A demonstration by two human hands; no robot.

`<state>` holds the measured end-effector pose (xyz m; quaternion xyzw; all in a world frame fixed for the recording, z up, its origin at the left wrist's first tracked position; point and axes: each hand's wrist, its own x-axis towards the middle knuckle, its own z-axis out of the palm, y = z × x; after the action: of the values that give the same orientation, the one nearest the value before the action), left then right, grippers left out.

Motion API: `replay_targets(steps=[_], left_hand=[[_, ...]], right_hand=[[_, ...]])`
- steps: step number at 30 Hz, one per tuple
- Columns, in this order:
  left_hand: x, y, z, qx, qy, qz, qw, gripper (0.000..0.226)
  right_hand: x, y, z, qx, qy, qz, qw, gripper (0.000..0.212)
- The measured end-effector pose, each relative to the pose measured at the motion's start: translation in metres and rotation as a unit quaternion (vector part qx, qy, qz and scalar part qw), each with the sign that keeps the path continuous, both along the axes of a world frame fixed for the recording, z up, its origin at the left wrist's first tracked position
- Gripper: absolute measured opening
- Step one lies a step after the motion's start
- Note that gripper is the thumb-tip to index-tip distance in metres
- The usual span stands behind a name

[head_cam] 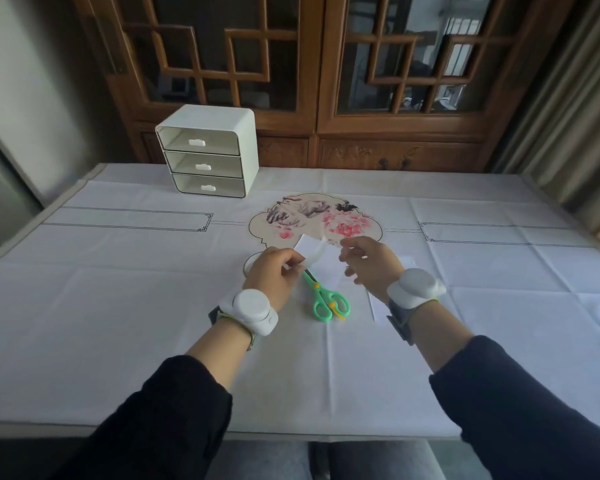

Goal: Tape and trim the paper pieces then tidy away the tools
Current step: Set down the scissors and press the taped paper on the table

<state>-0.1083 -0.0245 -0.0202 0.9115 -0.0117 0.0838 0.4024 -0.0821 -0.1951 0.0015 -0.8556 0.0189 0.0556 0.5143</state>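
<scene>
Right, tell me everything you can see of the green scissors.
The green scissors look like small plastic craft scissors with two oval finger loops and yellow trim at the pivot and handle. They lie flat and closed on the white tablecloth, handles toward the person, blades pointing away and partly hidden under the paper strip near the left hand. Neither hand holds them.

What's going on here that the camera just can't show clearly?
- Head view: the tape roll is mostly hidden behind the left hand.
- The scissors blade tips are covered by that hand and the paper piece.
- The drawer unit is shut, so its contents are unseen.
- The right hand fingertips are blurred.
</scene>
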Motion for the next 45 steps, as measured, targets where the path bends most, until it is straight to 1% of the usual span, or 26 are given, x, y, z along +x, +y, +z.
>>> replay_targets(steps=[2,3,6,9,15,17,21,25,29,33,36,39,45], left_hand=[[0.000,-0.011,0.001,0.001,0.001,-0.030,1.000,0.013],[0.001,-0.017,0.002,0.001,0.003,-0.042,0.999,0.012],[0.003,-0.032,0.002,0.008,0.003,-0.067,0.998,0.011],[0.006,-0.045,0.005,0.010,0.012,-0.073,0.997,0.014],[0.010,-0.072,0.012,-0.056,0.041,-0.045,0.997,0.023],[0.011,-0.078,0.013,-0.076,0.048,-0.034,0.995,0.024],[0.016,-0.091,0.009,-0.110,0.097,-0.010,0.989,0.030],[0.020,-0.102,0.003,-0.141,0.109,0.016,0.984,0.019],[0.024,-0.109,-0.003,-0.156,0.140,0.034,0.977,0.018],[0.027,-0.113,-0.008,-0.138,0.152,0.037,0.978,0.017],[0.029,-0.114,-0.012,-0.110,0.146,0.048,0.982,0.019],[0.033,-0.115,-0.016,-0.087,0.149,0.053,0.984,0.017],[0.036,-0.117,-0.022,-0.072,0.160,0.056,0.983,0.016]], right_hand=[[0.001,-0.006,0.005,0.091,0.041,-0.015,0.995,0.017],[-0.001,-0.012,0.008,0.117,0.046,-0.016,0.992,0.016],[-0.009,-0.029,0.012,0.108,-0.002,-0.011,0.994,0.017],[-0.011,-0.047,0.010,0.094,-0.045,-0.040,0.994,0.015],[-0.013,-0.078,0.004,0.099,-0.059,-0.096,0.989,0.010],[-0.014,-0.082,0.002,0.089,-0.054,-0.118,0.987,0.011],[-0.013,-0.094,-0.007,0.064,-0.042,-0.150,0.986,0.013],[-0.010,-0.104,-0.017,0.030,-0.018,-0.168,0.985,0.020],[-0.007,-0.109,-0.023,-0.023,-0.001,-0.168,0.985,0.017],[-0.003,-0.110,-0.029,-0.115,0.010,-0.157,0.981,0.022],[-0.003,-0.111,-0.032,-0.170,0.035,-0.140,0.975,0.018],[-0.002,-0.111,-0.036,-0.193,0.060,-0.121,0.972,0.016],[0.001,-0.113,-0.041,-0.203,0.048,-0.122,0.970,0.016]])
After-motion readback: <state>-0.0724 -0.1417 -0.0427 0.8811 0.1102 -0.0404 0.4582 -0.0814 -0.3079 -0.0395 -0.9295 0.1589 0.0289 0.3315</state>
